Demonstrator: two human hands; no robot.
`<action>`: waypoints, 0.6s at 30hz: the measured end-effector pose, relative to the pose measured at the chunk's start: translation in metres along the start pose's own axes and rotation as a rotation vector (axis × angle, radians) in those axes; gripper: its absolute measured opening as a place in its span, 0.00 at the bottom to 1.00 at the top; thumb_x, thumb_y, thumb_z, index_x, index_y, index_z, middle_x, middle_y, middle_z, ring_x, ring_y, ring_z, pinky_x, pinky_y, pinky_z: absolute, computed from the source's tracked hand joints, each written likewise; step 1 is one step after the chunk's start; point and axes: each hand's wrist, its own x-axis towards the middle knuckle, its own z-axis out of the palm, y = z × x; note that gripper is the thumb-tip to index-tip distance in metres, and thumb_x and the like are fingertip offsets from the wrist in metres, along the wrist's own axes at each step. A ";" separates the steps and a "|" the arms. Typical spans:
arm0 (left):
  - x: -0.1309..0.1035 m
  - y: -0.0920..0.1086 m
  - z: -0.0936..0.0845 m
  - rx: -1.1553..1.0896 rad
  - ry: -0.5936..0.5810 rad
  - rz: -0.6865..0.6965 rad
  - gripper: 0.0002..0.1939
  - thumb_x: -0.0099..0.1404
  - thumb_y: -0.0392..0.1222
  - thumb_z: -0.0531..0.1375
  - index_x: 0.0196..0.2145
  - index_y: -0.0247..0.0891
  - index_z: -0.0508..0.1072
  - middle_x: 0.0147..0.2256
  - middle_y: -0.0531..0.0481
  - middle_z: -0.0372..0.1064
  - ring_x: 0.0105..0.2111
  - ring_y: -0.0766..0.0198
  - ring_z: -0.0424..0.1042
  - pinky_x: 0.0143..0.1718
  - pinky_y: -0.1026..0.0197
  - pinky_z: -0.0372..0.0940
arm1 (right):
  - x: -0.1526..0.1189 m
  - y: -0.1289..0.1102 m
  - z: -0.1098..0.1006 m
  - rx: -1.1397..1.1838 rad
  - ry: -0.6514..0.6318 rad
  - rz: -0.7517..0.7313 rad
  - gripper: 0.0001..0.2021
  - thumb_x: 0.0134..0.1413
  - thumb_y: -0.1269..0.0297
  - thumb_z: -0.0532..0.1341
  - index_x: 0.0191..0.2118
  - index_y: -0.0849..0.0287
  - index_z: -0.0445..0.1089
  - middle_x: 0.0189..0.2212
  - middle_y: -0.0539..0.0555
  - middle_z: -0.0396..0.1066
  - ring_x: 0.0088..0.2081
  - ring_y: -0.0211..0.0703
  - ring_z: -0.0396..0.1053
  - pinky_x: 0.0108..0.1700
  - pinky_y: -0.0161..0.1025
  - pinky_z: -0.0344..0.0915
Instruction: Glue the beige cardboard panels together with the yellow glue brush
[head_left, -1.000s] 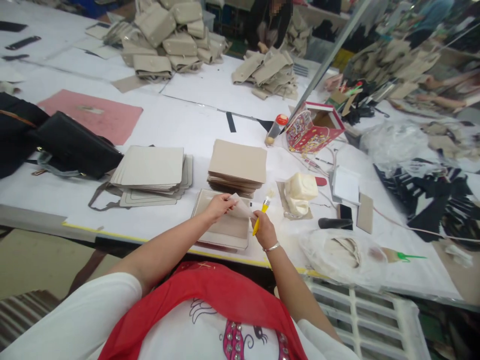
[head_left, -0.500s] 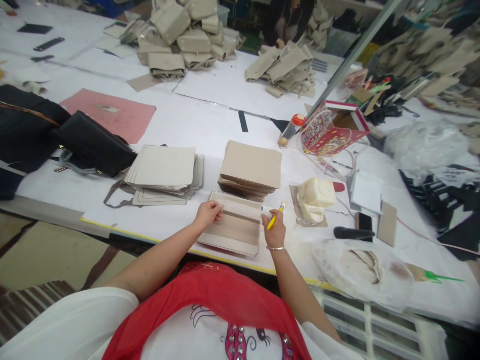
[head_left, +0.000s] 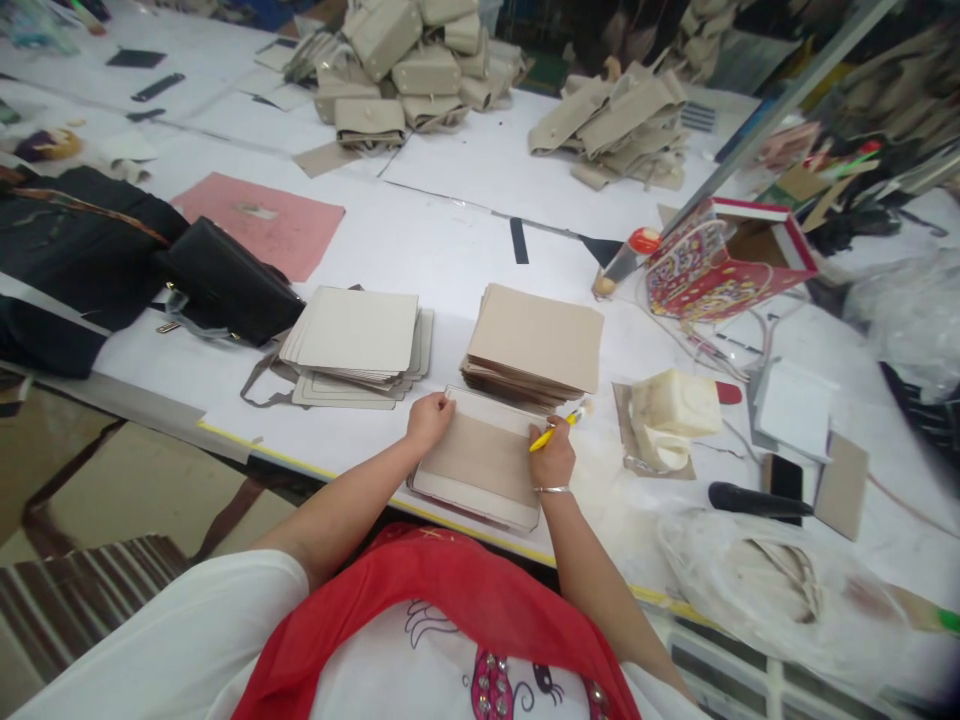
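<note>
1. Two hands, both at one beige panel (head_left: 484, 462), which lies flat at the near edge of the desk (head_left: 442, 235), right in front of the person.
2. One left hand (head_left: 429, 422): its grip is drawn together at the panel's upper left corner; whether it pinches the edge I cannot tell.
3. One right hand (head_left: 553, 455), at the panel's right edge: its grip is clamped on one yellow brush (head_left: 546, 439), tilted with the bristles up and to the right. One bracelet (head_left: 553, 490) circles that wrist.
4. Two stacks beyond the panel: one pale stack (head_left: 352, 330) to the left, one tan stack (head_left: 536, 335) just behind the panel. The sheets overlap too closely to count.
5. To the right, one cream-coloured block (head_left: 677, 400), one phone (head_left: 785, 478) and one clear plastic bag (head_left: 720, 560).
6. Further back, one red patterned box (head_left: 712, 275) and, just left of it, one red-capped jar (head_left: 628, 262).
7. To the left, one black bag (head_left: 229, 280) and one pink sheet (head_left: 296, 235).
8. Two heaps at the back: one larger heap (head_left: 424, 75), one smaller heap (head_left: 619, 125), both of beige pieces.
</note>
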 end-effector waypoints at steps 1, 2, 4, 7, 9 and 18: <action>0.000 0.000 0.001 -0.001 0.001 -0.006 0.13 0.59 0.44 0.52 0.23 0.37 0.71 0.24 0.49 0.69 0.25 0.64 0.65 0.29 0.64 0.55 | 0.001 -0.001 0.000 -0.005 -0.001 0.005 0.16 0.54 0.57 0.52 0.45 0.61 0.59 0.27 0.52 0.67 0.27 0.41 0.64 0.29 0.34 0.55; 0.001 -0.001 0.002 0.002 0.002 -0.013 0.13 0.58 0.44 0.52 0.23 0.37 0.71 0.23 0.49 0.69 0.25 0.64 0.65 0.28 0.64 0.55 | 0.001 -0.001 0.000 -0.009 -0.002 0.011 0.16 0.54 0.57 0.52 0.45 0.61 0.59 0.27 0.52 0.67 0.27 0.41 0.64 0.29 0.34 0.55; 0.002 -0.001 0.002 0.011 -0.004 -0.022 0.12 0.58 0.44 0.52 0.23 0.37 0.71 0.23 0.49 0.69 0.25 0.63 0.65 0.29 0.64 0.55 | 0.002 -0.002 0.000 -0.013 -0.013 0.026 0.16 0.54 0.57 0.53 0.46 0.61 0.59 0.27 0.52 0.67 0.27 0.41 0.64 0.29 0.34 0.55; 0.003 0.000 0.002 0.022 -0.018 -0.031 0.12 0.58 0.44 0.53 0.23 0.37 0.70 0.24 0.49 0.69 0.26 0.63 0.65 0.29 0.64 0.56 | 0.003 -0.004 -0.001 -0.004 -0.028 0.050 0.17 0.53 0.57 0.53 0.46 0.60 0.60 0.27 0.52 0.67 0.26 0.41 0.64 0.29 0.34 0.55; 0.003 0.000 0.001 0.035 -0.029 -0.035 0.12 0.57 0.44 0.53 0.23 0.37 0.70 0.24 0.49 0.70 0.26 0.63 0.66 0.30 0.64 0.56 | 0.003 -0.004 -0.001 0.004 -0.026 0.065 0.17 0.53 0.57 0.54 0.46 0.60 0.60 0.28 0.52 0.68 0.27 0.41 0.64 0.29 0.34 0.55; 0.004 -0.001 0.003 0.101 -0.060 -0.020 0.13 0.57 0.47 0.53 0.23 0.38 0.70 0.25 0.49 0.70 0.28 0.61 0.67 0.31 0.63 0.56 | 0.003 -0.003 -0.001 0.002 -0.048 0.101 0.17 0.53 0.57 0.53 0.47 0.60 0.59 0.27 0.52 0.68 0.27 0.41 0.65 0.30 0.35 0.56</action>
